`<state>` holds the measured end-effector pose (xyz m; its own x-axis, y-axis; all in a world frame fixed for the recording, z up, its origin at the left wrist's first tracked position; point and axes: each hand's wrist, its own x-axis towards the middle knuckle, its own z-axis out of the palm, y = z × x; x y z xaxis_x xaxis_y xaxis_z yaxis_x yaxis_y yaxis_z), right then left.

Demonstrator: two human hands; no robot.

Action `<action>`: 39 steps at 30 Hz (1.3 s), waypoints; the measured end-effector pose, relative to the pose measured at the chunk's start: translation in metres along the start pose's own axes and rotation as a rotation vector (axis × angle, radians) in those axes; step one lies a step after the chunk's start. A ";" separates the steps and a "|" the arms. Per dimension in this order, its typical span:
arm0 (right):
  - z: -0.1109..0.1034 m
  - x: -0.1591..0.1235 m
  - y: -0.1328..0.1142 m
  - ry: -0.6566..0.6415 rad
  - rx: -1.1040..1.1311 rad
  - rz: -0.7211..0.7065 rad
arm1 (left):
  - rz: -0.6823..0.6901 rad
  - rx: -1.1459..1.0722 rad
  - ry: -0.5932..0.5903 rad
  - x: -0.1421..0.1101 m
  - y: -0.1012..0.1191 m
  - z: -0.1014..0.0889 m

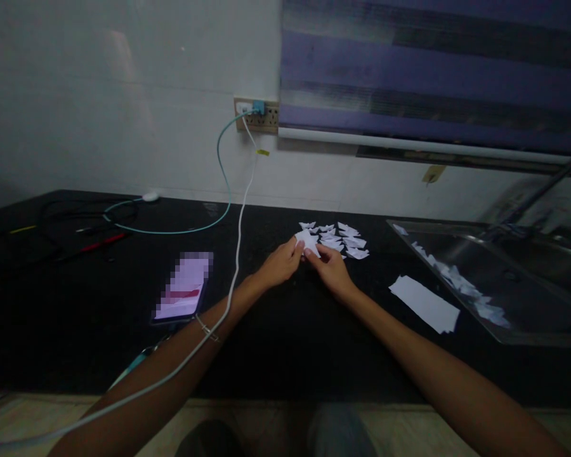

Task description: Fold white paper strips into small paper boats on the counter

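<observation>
Between my two hands is a small folded piece of white paper (307, 240), held above the black countertop (285, 343). My left hand (282, 261) pinches its left side, thumb on top. My right hand (332, 269) grips the lower right edge with thumb and fingers. Just behind and to the right of the hands, several small folded paper boats (353, 242) stand in a cluster, partly hidden by the held paper. A stack of white paper sheets (424, 303) lies farther right, near the sink.
A metal sink (518, 285) is set in at the right, with folded papers (466, 287) along its left rim. To the left lies a lit phone (184, 285). A white cable (238, 254) runs from the wall socket (257, 115) across my left forearm. Dark cords (52, 222) lie farther left.
</observation>
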<state>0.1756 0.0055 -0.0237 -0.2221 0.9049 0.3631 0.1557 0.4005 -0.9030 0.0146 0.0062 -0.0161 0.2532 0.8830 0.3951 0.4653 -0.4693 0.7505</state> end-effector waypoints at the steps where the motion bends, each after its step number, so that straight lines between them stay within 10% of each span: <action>1: 0.000 0.000 0.000 0.005 -0.005 -0.006 | 0.010 -0.025 0.008 0.001 0.000 -0.001; 39: -0.014 0.006 -0.010 0.084 0.394 0.074 | -0.129 -0.730 0.041 0.008 0.005 -0.010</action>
<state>0.1858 0.0089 -0.0096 -0.1427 0.9442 0.2968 -0.2158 0.2630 -0.9404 0.0105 0.0109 -0.0041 0.1963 0.9371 0.2887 -0.1965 -0.2509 0.9479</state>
